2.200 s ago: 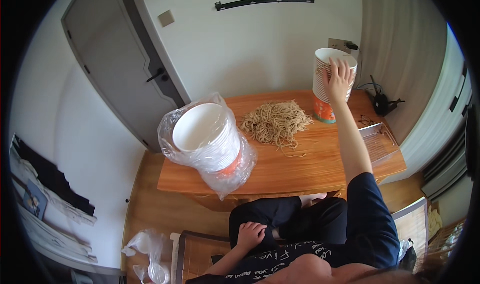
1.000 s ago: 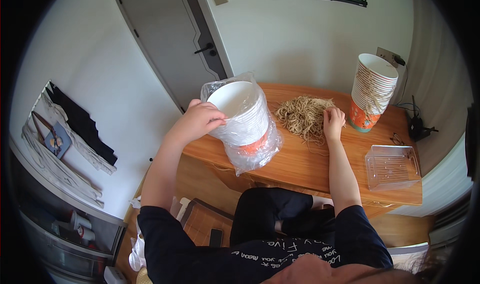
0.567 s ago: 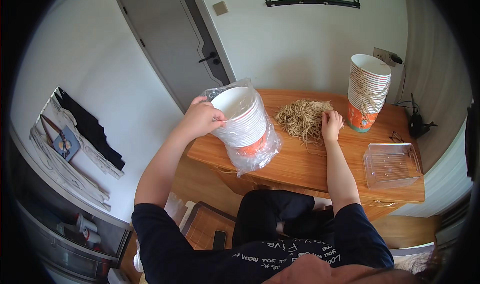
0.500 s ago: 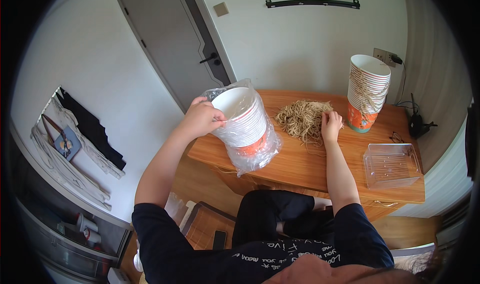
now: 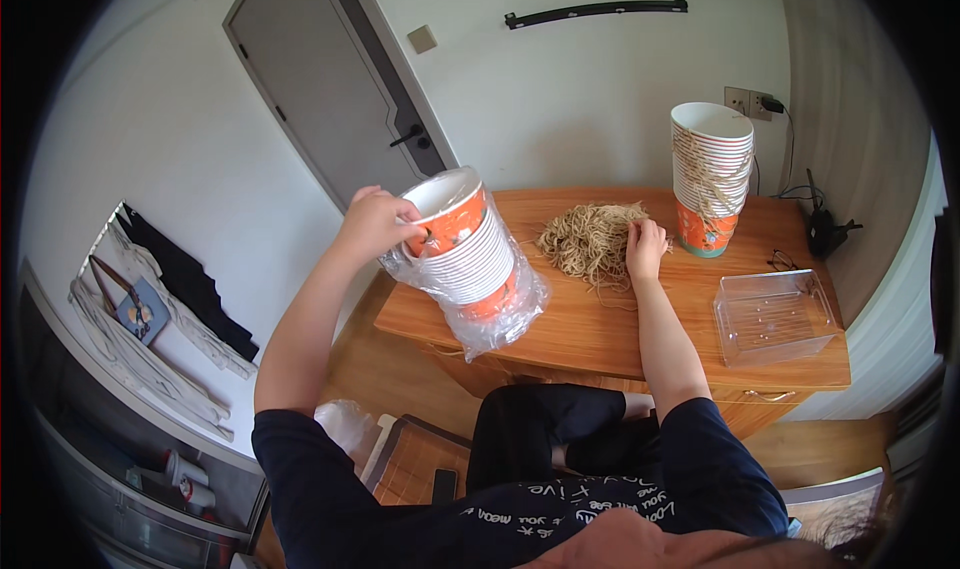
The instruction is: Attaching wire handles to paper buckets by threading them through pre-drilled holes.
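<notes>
My left hand (image 5: 382, 227) is closed on the rim of an orange and white paper bucket (image 5: 458, 225). That bucket stands partly out of a nested stack of paper buckets (image 5: 476, 273), which leans at the table's left side inside a crinkled clear plastic bag (image 5: 492, 331). A tangled heap of tan strands (image 5: 588, 241) lies in the middle of the table. At its right edge my right hand (image 5: 647, 249) rests with fingertips drawn together; whatever is between them is too small to make out.
A second stack of paper buckets (image 5: 712, 174), draped with tan strands, stands at the back right. Nearer me is a clear plastic box (image 5: 772, 321). A black device with antennas (image 5: 832, 233) and cables sit at the table's right end. A phone (image 5: 445, 486) lies below.
My left hand has drawn the top bucket partway up out of the bagged stack, so its orange side now shows. My right hand stays beside the strands.
</notes>
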A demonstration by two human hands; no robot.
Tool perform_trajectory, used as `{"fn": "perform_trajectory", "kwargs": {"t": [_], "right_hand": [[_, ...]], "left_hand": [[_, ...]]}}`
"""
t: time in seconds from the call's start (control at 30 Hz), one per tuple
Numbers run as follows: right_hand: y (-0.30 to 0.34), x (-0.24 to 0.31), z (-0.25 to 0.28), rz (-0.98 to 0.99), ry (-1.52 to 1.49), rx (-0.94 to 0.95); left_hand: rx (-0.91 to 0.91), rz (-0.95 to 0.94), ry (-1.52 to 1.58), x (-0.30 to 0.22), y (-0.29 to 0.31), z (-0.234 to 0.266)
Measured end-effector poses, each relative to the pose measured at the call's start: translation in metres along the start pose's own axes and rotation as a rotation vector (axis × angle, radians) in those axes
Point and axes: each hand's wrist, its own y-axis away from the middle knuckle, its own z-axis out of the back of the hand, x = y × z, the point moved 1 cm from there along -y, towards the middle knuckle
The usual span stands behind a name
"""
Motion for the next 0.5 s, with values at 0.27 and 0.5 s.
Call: {"fn": "perform_trajectory", "kwargs": {"t": [0.27, 0.5], "right_hand": [[0.000, 0.003, 0.001, -0.032, -0.004, -0.028], [0.000, 0.011, 0.005, -0.002, -0.045, -0.025]], "left_hand": [[-0.289, -0.053, -0.139, -0.021, 0.012, 0.053], [-0.623, -0.219, -0.344, -0.064, 0.073, 0.085]]}}
